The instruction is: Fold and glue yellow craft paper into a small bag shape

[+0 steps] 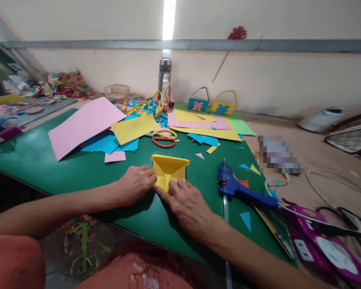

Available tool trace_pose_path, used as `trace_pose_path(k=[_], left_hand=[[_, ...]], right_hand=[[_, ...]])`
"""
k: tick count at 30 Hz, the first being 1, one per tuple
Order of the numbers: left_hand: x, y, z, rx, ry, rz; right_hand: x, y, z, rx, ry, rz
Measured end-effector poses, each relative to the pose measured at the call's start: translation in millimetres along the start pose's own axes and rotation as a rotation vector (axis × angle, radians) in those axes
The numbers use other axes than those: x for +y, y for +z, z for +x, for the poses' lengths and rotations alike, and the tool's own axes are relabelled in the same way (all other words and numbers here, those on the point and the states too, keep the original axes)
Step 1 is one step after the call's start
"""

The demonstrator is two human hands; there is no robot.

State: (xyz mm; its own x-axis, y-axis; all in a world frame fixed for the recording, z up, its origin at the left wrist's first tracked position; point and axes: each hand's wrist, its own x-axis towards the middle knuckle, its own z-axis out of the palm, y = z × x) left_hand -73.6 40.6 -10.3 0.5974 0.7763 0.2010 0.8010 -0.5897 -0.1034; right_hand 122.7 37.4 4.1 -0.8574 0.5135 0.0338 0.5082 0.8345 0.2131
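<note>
A folded piece of yellow paper (176, 162) lies near the front edge of the green board, its flaps creased and partly raised. My left hand (138, 180) is closed on its left edge, fingertips pinching the paper. My right hand (185, 200) presses on the lower right part, with the fingers bent over the near fold and the thumb at its bottom edge. Beyond the paper lies a pair of scissors (164, 141) with red and yellow handles. To the right, a blue glue gun (240, 188) rests on the board with a glue stick in it.
Pink sheets (86, 126), yellow sheets (135, 128) and blue scraps lie on the green board (63, 176). Two small paper bags (198, 104) stand by the wall near a bottle (165, 76). A purple power strip (321, 245) with cables lies at right.
</note>
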Motion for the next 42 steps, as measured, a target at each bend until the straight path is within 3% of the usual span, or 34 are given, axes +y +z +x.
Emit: trace_pose_path(k=[7, 13, 26, 35, 42], left_hand=[[11, 1, -10, 0.074, 0.074, -0.01], [14, -3, -3, -0.168, -0.148, -0.053], [17, -15, 25, -0.323, -0.29, 0.007], [17, -20, 13, -0.303, -0.249, 0.047], [17, -20, 9, -0.268, -0.072, 0.01]], right_hand=[[-2, -3, 1, -0.029, 0.009, 0.03], [-5, -5, 1, -0.039, 0.049, 0.028], [-2, -5, -4, -0.021, -0.006, 0.042], [0, -2, -11, 0.071, -0.047, 0.004], [-2, -6, -13, 0.065, -0.035, 0.036]])
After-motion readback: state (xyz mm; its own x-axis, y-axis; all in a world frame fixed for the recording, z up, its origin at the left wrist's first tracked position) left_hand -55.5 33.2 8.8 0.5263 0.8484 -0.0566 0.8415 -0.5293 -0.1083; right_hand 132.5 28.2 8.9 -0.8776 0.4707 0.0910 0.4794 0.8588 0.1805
